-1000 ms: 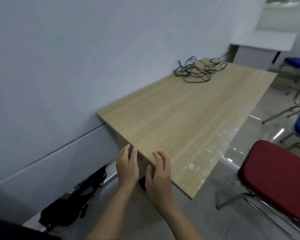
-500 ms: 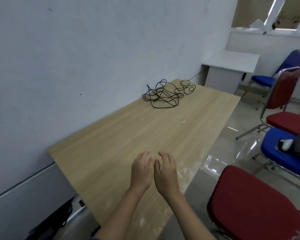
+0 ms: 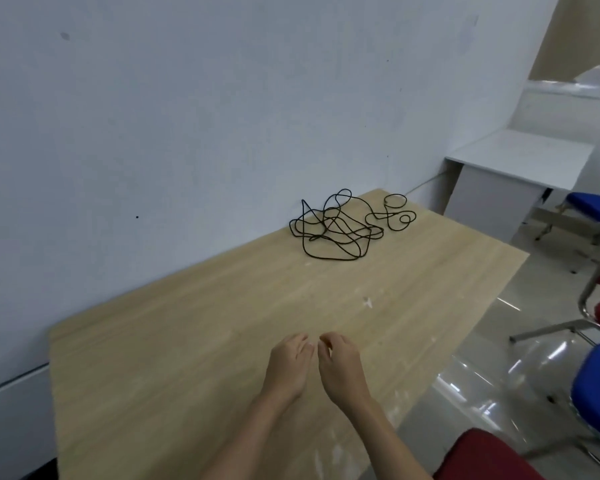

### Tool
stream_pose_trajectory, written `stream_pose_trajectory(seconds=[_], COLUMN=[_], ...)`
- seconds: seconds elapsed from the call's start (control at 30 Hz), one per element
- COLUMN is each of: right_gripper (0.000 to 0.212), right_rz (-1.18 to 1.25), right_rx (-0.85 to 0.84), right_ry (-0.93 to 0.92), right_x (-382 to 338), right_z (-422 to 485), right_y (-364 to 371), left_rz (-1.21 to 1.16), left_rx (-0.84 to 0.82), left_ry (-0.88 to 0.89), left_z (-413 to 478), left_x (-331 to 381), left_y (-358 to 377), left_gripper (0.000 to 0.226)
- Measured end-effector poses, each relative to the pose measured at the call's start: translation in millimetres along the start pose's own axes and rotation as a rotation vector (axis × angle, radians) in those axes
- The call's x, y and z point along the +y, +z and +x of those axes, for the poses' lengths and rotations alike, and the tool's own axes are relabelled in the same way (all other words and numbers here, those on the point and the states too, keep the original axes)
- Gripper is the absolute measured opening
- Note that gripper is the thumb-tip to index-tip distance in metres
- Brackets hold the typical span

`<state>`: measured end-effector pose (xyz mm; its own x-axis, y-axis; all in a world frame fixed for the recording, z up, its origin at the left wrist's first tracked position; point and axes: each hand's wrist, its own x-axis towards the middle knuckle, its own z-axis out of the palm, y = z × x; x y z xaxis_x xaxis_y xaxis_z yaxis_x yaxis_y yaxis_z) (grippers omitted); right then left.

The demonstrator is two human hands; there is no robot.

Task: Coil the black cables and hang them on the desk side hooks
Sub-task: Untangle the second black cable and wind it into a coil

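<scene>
A tangled heap of thin black cable (image 3: 340,226) lies on the far end of the wooden desk (image 3: 187,341), close to the wall. My left hand (image 3: 290,367) and my right hand (image 3: 342,370) hover side by side over the middle of the desk, well short of the cable. Both have loosely curled fingers and hold nothing. The desk side and its hooks are out of view.
A pale wall runs along the desk's left side. A red chair seat (image 3: 482,459) sits at the bottom right, with blue chairs (image 3: 596,393) and another red one beyond. A white desk (image 3: 513,168) stands past the far end.
My view rose from the desk's near side up to its top. Both hands came up from the desk edge and now hang over the tabletop, fingers more curled. The cable has not moved.
</scene>
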<state>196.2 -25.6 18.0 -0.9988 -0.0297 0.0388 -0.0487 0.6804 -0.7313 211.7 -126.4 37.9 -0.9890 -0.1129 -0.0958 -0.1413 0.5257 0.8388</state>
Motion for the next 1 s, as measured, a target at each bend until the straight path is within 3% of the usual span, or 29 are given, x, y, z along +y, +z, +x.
stream_pose_trajectory(seconds=[0.3,0.57,0.77,0.9,1.0], right_gripper=[0.029,0.036,0.059,0.044,0.037], right_rz=[-0.020,-0.062,-0.343,-0.584,-0.631], right_rx=[-0.044,-0.075,-0.165,-0.295,-0.406], right_ry=[0.067,0.173,0.057,0.037,-0.239], right_x=[18,65,111,125,116], right_z=[93,222,348,374,353], right_y=[-4,-19,-19,-16,8], left_rz=[0.106,0.111,0.029,-0.105,-0.420], left_rx=[-0.017,0.010,0.163,0.285,0.372], left_ry=[0.026,-0.080,-0.235,-0.332,-0.456], left_z=[92,175,253,283,292], left_x=[15,13,8,9,11], left_y=[4,26,53,78,95], left_gripper=[0.039,0.036,0.034,0.031,0.010])
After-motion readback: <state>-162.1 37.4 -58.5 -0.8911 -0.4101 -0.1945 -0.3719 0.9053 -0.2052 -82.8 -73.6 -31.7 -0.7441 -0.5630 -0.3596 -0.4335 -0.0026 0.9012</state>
